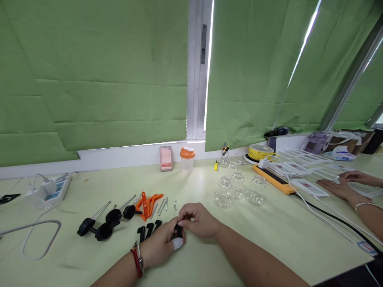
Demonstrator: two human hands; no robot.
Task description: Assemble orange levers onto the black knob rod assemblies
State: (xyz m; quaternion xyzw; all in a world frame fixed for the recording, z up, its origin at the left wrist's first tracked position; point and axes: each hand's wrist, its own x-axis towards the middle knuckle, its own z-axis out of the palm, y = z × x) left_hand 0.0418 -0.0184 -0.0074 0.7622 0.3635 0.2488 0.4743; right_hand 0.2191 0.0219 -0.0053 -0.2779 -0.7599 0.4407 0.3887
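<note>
My left hand (161, 244), with white tape round its thumb, is closed round a small black plastic piece (179, 231), partly hidden by the fingers. My right hand (200, 220) pinches at the top end of that same piece; its fingertips cover whatever else may be there. Several black L-shaped plastic pieces (149, 229) lie beside my left hand. Beyond them are orange plastic parts (145, 206), thin metal pins (162, 206) and tiny metal bits (175, 206). Farther left lie round black plastic parts (104, 230) with metal rods.
Several clear glass jars (237, 185) stand to the right, near an orange power strip (273, 180) with cables. An orange-lidded cup (187, 160) is by the wall. At far right, another person's hands (341, 187) rest on white printed sheets. A white power strip (56, 190) sits left.
</note>
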